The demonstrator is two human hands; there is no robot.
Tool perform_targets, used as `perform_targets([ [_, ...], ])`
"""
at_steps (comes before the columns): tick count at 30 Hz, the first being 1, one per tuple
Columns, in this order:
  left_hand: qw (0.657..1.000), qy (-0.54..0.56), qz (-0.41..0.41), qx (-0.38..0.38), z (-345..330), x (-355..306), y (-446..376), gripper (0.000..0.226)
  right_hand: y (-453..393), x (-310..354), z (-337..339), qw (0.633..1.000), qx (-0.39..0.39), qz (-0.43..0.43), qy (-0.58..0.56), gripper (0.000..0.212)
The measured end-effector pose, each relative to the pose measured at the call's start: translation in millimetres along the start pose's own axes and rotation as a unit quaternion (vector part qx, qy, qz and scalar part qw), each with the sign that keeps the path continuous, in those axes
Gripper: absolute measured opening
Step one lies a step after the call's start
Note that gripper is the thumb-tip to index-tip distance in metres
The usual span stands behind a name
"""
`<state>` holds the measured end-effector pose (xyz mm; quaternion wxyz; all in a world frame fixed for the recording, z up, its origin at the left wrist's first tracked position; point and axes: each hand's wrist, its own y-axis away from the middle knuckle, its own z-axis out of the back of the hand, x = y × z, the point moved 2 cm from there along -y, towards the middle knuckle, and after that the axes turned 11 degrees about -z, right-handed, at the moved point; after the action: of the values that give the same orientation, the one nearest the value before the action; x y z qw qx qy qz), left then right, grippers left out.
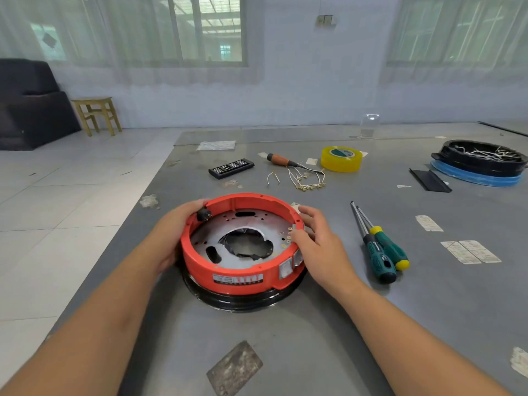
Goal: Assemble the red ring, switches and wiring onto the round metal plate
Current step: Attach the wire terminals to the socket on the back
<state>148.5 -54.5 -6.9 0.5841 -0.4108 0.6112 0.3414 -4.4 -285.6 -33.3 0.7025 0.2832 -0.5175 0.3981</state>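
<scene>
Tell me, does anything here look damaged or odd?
Yes: the hole in the middle of the round metal plate has a ragged edge, with dark crumpled material showing through. Loose wires also lie scattered behind the red ring.

Front of the red ring [240, 264], there's a silver and red label [237, 278] facing us, but its print is too blurred to read. White stickers [471, 252] on the grey table [314, 324] at the right carry fine lines of print, too small to make out. The yellow tape roll [341, 159] far back shows a green inner label, unreadable as well.
</scene>
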Motion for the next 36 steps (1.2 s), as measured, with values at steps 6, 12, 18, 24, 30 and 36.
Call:
perform_targets([
  [6, 0.988, -0.072, -0.097, -0.1, 25, 15, 0, 0.015, -34, 10, -8, 0.997, 0.027, -0.057, -0.043, 0.013],
  [12, 0.993, -0.045, -0.071, -0.084, 36, 26, -4, 0.024, -59, 30, -27, 0.979, 0.102, -0.095, -0.149, 0.028],
  [18, 0.99, -0.042, -0.047, -0.124, 31, 23, -2, 0.014, -66, 18, -29, 0.981, -0.022, -0.084, -0.171, 0.039],
  [24, 0.954, 0.063, -0.122, -0.268, 19, 21, 7, 0.018, -57, 12, -43, 0.974, 0.021, -0.058, -0.216, 0.082],
  [30, 0.922, 0.04, -0.183, -0.34, 7, 21, 14, 0.026, -31, 20, -80, 0.981, 0.091, -0.045, -0.168, 0.116],
  [36, 0.939, 0.085, -0.201, -0.267, -4, 25, 12, 0.04, -31, 21, -72, 0.983, 0.068, 0.014, -0.171, 0.09],
])
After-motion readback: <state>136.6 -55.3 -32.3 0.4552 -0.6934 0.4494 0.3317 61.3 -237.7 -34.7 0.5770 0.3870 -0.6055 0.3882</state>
